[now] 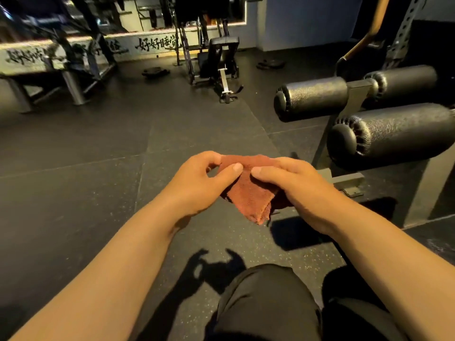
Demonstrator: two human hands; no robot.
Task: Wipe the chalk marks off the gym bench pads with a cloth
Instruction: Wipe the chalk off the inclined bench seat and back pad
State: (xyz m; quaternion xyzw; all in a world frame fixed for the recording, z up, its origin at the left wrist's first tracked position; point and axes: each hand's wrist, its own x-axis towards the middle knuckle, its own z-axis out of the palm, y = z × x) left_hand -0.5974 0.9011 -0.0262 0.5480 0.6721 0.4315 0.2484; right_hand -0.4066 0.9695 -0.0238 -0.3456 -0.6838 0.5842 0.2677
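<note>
A folded orange-red cloth (248, 193) hangs between both hands in the middle of the head view, above the floor. My left hand (199, 183) pinches its upper left edge with thumb and fingers. My right hand (295, 188) grips its right side, thumb on top. Black roller pads sit to the right: a near lower one (394, 134) and two upper ones (312, 99) on a grey frame. No chalk marks show on them in this dim light.
A black adjustable bench (219, 60) stands at the back centre. Weight plates (155, 71) lie on the dark rubber floor (98, 168). A rack (73, 77) runs along the left wall. My knees in dark trousers (270, 303) are at the bottom.
</note>
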